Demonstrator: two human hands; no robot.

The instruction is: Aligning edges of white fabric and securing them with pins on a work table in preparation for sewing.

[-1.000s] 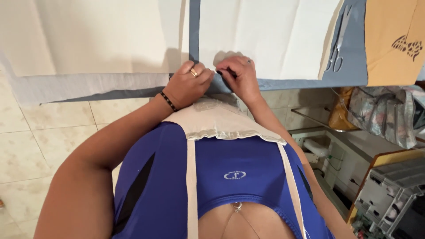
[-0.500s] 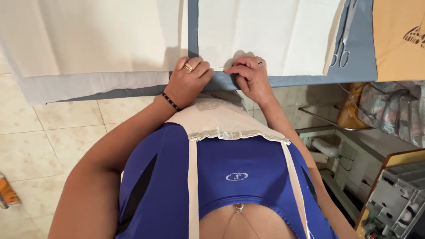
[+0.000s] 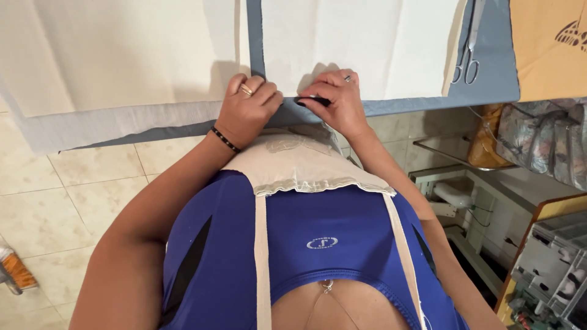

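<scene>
My left hand [image 3: 247, 107], with a gold ring and a black bead bracelet, is curled over the near edge of the blue-grey cloth [image 3: 254, 36] that covers the table. Just to its right, my right hand [image 3: 339, 101] pinches a small dark object [image 3: 313, 99] against the same edge; what the object is cannot be made out. Two white fabric pieces lie on the cloth, one on the left [image 3: 116, 55] and one on the right [image 3: 361, 43], with a blue strip bare between them above my hands.
Metal scissors [image 3: 466, 61] lie on the cloth at the right, next to a tan paper sheet [image 3: 550, 49]. Below the table is beige tiled floor [image 3: 67, 195]. At the right stand a glass shelf [image 3: 452, 156], bags and boxes.
Both hands stay at the table edge; the right hand slid a little right and then back. The small dark object now shows in its fingers.
</scene>
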